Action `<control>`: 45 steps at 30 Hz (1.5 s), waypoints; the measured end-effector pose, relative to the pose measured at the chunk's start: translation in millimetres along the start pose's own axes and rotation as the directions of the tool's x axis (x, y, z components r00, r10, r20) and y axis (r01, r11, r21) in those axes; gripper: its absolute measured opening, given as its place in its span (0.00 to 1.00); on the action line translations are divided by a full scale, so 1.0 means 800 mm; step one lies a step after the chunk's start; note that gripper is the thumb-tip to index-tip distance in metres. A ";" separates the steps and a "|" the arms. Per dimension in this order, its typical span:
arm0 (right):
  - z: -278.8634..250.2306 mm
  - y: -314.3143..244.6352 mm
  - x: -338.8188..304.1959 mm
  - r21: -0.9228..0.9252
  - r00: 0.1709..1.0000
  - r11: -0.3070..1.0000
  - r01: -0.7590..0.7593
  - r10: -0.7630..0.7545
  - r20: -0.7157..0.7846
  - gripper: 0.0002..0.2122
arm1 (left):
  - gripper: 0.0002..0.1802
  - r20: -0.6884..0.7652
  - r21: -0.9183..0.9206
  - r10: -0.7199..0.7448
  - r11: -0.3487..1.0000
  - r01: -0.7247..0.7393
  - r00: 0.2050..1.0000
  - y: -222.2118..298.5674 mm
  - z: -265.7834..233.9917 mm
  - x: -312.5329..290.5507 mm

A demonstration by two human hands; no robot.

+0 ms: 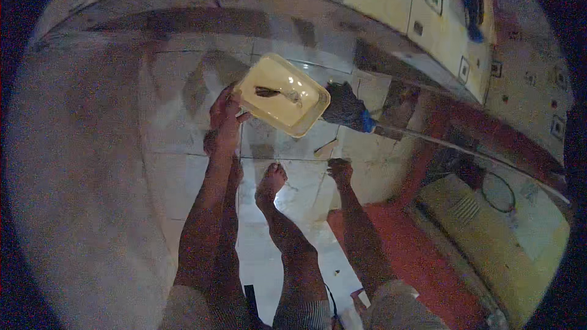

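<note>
Yellow, the tray just left of the mop is gripped by the left hand, apparently a holding step whose next move calls for a level grip; whether the right hand, below the mop, is open I cannot tell.

Blurred dark item inside tray

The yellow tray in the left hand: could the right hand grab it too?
Probably yes. The left hand covers only the left side of the yellow tray; its right side looks uncovered toward the right hand, though depth is hard to judge.
</note>
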State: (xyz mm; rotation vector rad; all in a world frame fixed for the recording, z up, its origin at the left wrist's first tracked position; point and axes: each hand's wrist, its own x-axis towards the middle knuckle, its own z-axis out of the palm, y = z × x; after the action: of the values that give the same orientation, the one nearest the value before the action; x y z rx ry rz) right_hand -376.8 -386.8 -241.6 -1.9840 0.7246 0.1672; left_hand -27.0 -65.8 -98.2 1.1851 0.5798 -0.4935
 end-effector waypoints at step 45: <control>-0.095 -0.573 0.006 -0.049 0.971 0.991 0.124 -0.131 -0.198 0.09 | 0.26 -0.042 -0.074 -0.002 0.997 -0.001 0.999 0.096 -0.007 -0.085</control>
State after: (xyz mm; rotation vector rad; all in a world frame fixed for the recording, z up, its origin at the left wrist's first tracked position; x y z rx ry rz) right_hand -132.4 -295.3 142.5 -2.0951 0.7228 -0.0996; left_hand -30.8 -33.6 -0.6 1.1271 0.6289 -0.4451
